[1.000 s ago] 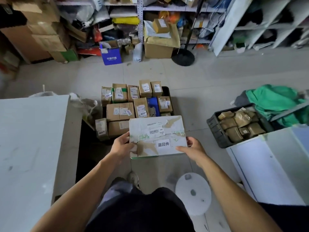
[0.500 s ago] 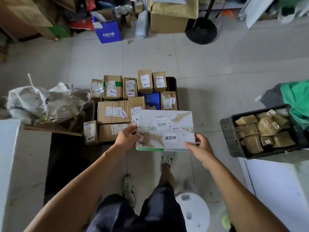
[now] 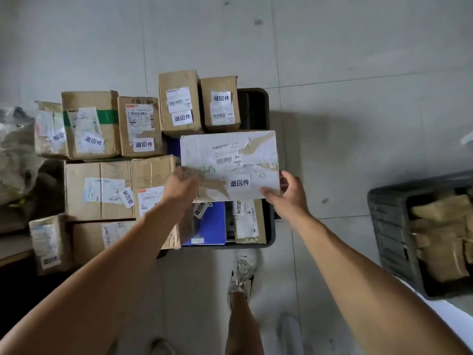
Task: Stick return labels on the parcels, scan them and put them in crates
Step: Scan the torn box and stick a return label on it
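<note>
A flat white parcel (image 3: 230, 160) with torn tape, a barcode sticker and a return label (image 3: 239, 182) is held over the black crate (image 3: 258, 108) on the floor. My left hand (image 3: 183, 185) grips its near left corner. My right hand (image 3: 286, 194) pinches its near right corner. Under and around it, the crate is packed with several brown cardboard parcels (image 3: 179, 103) that carry return labels, and a blue box (image 3: 207, 226) lies below the white parcel.
A second black crate (image 3: 391, 226) with taped brown packets stands at the right, over a white surface edge. Crumpled grey wrapping (image 3: 15, 155) lies at the left. My leg and shoe (image 3: 243, 272) stand on the tiled floor just before the crate.
I have stepped and leaned toward the crate, and the white parcel has moved forward and down until it hangs over the packed boxes. Both hands keep their hold.
</note>
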### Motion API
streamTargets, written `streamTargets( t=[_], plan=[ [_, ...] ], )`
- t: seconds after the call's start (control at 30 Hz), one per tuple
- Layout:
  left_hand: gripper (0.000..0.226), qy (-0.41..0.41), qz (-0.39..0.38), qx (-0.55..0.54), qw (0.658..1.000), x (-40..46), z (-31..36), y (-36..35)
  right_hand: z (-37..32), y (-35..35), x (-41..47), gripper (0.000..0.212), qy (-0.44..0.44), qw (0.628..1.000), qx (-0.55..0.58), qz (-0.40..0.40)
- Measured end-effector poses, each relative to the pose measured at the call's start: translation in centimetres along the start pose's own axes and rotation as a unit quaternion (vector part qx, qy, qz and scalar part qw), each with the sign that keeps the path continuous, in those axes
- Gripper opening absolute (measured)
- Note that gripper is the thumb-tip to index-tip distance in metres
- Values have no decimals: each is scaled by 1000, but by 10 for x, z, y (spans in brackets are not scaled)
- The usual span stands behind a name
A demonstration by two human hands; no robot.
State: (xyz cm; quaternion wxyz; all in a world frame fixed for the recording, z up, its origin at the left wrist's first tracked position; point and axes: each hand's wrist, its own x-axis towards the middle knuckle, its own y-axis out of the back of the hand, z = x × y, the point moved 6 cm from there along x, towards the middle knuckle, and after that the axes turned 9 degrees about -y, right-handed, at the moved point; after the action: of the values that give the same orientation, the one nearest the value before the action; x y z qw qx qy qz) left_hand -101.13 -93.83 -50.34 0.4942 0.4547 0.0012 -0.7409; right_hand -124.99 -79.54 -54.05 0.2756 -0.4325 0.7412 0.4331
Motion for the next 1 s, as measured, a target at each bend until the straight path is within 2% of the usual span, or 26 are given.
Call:
streamTargets(
  t=[0.17, 0.3, 0.37, 0.47, 0.5, 0.6, 0.77, 0.87, 1.0],
  plan=[
    [8, -1, -15, 40, 999, 35, -6, -13, 8, -36, 56, 56, -38, 998, 40, -5],
    [20, 19, -44, 67, 997, 27, -4, -17, 4, -47, 70, 56, -76, 996, 29, -22],
    [18, 22, -64, 59, 996, 16, -2, -15, -6, -46, 62, 52, -85, 996, 24, -31],
    [37, 24, -76, 35, 996, -13, 11, 1, -27, -36, 36, 45, -101, 995, 19, -18],
    [40, 27, -79, 31, 996, -26, 19, 8, -35, -31, 22, 39, -105, 994, 20, -15],
    [38, 30, -91, 17, 995, -74, 41, 33, -47, -23, -26, 50, -115, 992, 0, -48],
    [17, -15, -94, 31, 995, -173, 61, 96, -91, -5, -162, 37, -66, 990, -90, -89],
    [14, -27, -78, 6, 997, -241, 56, 142, -120, -4, -257, 34, 10, 977, -190, -94],
    [27, -67, -11, 27, 997, -343, 24, 220, -149, -37, -386, 30, 132, 938, -300, -113]
  ],
)
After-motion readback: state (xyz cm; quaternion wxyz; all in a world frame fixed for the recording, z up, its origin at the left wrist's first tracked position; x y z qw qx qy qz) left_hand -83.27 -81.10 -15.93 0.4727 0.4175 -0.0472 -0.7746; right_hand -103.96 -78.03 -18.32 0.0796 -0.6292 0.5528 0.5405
